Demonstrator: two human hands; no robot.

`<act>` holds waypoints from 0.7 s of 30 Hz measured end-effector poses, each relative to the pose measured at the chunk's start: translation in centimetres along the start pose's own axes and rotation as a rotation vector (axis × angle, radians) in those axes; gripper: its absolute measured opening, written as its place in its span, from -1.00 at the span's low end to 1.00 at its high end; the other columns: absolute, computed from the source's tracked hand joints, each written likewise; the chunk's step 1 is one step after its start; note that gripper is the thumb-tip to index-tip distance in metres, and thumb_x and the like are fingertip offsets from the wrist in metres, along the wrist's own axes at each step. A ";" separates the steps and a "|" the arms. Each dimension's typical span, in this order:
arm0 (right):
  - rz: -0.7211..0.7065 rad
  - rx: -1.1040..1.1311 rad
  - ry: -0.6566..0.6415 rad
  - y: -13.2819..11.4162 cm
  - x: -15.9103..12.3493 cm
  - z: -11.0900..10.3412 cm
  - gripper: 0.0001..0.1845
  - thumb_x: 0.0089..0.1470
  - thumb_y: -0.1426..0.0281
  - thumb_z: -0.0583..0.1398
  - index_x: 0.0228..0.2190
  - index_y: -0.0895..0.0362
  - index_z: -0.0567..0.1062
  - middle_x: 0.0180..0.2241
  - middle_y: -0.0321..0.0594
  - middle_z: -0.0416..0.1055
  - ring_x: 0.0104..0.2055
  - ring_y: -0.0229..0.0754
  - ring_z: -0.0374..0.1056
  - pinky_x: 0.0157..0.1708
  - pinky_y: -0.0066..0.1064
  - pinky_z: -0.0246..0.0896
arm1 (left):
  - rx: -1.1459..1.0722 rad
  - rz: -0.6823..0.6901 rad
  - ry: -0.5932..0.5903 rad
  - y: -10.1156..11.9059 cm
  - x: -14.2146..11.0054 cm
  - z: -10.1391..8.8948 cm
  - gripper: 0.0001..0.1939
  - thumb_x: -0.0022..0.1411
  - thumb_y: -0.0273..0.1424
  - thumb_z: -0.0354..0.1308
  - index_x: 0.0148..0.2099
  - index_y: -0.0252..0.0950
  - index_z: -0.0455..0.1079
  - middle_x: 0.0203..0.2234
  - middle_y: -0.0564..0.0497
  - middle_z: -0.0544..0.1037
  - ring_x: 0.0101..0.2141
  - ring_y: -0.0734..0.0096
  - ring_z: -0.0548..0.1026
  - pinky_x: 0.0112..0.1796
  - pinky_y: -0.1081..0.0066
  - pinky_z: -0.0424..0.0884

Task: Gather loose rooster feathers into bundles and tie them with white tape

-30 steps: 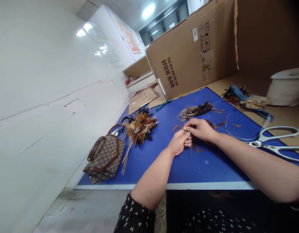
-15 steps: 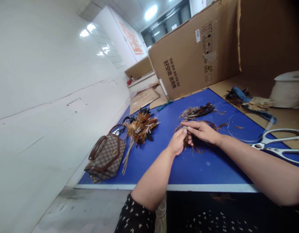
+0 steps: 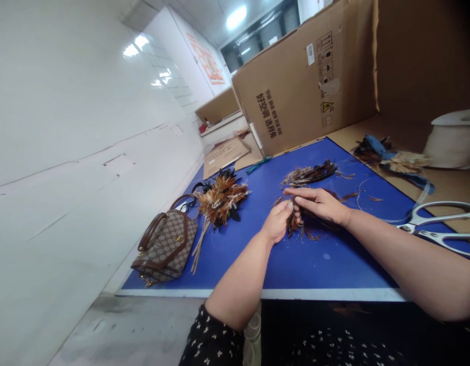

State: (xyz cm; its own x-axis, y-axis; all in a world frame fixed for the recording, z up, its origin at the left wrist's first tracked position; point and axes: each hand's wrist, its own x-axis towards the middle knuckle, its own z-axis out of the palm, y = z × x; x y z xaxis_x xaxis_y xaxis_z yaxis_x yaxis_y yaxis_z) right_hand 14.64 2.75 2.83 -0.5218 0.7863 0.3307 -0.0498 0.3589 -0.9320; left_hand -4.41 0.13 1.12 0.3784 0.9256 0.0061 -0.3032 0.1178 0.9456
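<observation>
- Feathers (image 3: 293, 223), small and brown, stick out below the left hand (image 3: 276, 223), whose thumb and fingers are pinched narrow on them over the blue tabletop (image 3: 319, 272); a loose pinch could let single feathers slip out or splay
- The right hand (image 3: 324, 206) lies against the left fingertips, fingers long and close together; I cannot tell whether it grips anything, and its fingers could knock the feathers out of line if they pressed unevenly
- Scissors (image 3: 426, 234) lie just beyond the right forearm, blades hidden by it; a backward sweep of that arm could catch them, or brush skin on an edge
- To the left, a patterned handbag (image 3: 174, 244) sits by a big feather bunch (image 3: 222, 198), its stems running alongside; sliding the bag could crush or drag them
- Thin clear cord (image 3: 357, 195) curls on the tabletop near the scissors and could snag on them
- Past the hands, a feather pile (image 3: 309, 174) could scatter if a sleeve or draught caught it
- Farther right are a blue-wrapped feather bundle (image 3: 378, 147) and a white spool (image 3: 450, 145)
- At the far side, a large carton (image 3: 296, 96) stands like a wall, limiting reach beyond the tabletop
</observation>
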 end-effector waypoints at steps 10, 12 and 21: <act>-0.241 -0.323 -0.005 0.9 0.3 -0.4 -0.46 0.33 -0.01 0.21 0.10 0.08 0.66 0.13 -0.03 0.60 0.18 0.13 0.52 0.27 -0.02 0.35 | 0.035 0.009 0.034 -0.1 0.1 -0.5 -0.46 0.13 0.02 0.46 -0.23 -0.35 0.41 -0.44 0.05 0.49 -0.45 0.48 0.48 -0.32 0.41 0.39; -0.246 -0.344 0.004 0.8 0.2 -0.4 -0.47 0.35 0.04 0.20 0.16 0.07 0.62 0.16 -0.05 0.58 0.21 0.11 0.49 0.30 -0.03 0.32 | 0.038 0.013 0.034 -0.1 0.0 -0.4 -0.47 0.13 0.02 0.46 -0.24 -0.35 0.42 -0.45 0.04 0.49 -0.45 0.47 0.47 -0.31 0.40 0.38; -0.247 -0.355 -0.031 0.0 0.2 0.4 -0.49 0.38 0.09 0.17 0.19 0.08 0.60 0.19 -0.11 0.56 0.23 0.04 0.49 0.32 -0.13 0.32 | 0.003 0.099 0.082 0.1 0.0 -0.1 -0.51 0.12 -0.05 0.50 -0.16 -0.35 0.50 -0.39 0.01 0.55 -0.37 0.42 0.48 -0.21 0.38 0.39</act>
State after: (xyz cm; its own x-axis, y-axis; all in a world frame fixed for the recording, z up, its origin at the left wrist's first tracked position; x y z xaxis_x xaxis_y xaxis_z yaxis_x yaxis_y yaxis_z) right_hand 14.19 2.75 2.86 -0.5566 0.6416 0.5277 0.1170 0.6894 -0.7148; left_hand -4.50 0.18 1.14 0.2744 0.9588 0.0729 -0.3324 0.0235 0.9428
